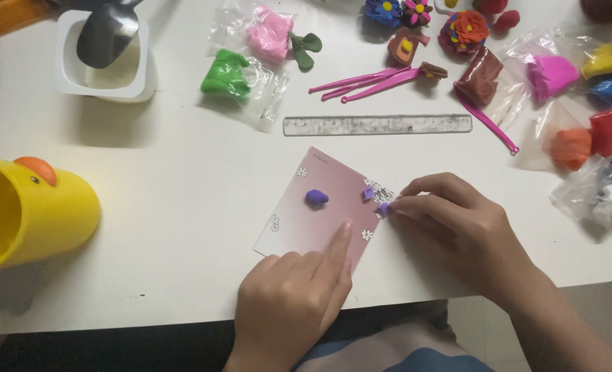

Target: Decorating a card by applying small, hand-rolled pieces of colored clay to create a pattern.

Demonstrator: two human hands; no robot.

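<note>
Right hand (450,220) pinched a small purple clay bit (383,209) at the pink card's (326,220) right edge; left hand (299,296) held nothing, index finger pinning the card on the desk (168,207). Bigger purple lump (316,198) lay left of the pinch, nearer the right hand.

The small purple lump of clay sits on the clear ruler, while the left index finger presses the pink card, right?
Not quite: the head view shows the small purple lump of clay on the pink card itself, not the clear ruler. The left index finger does press the card.

White table (182,207) under soft indoor light
</note>
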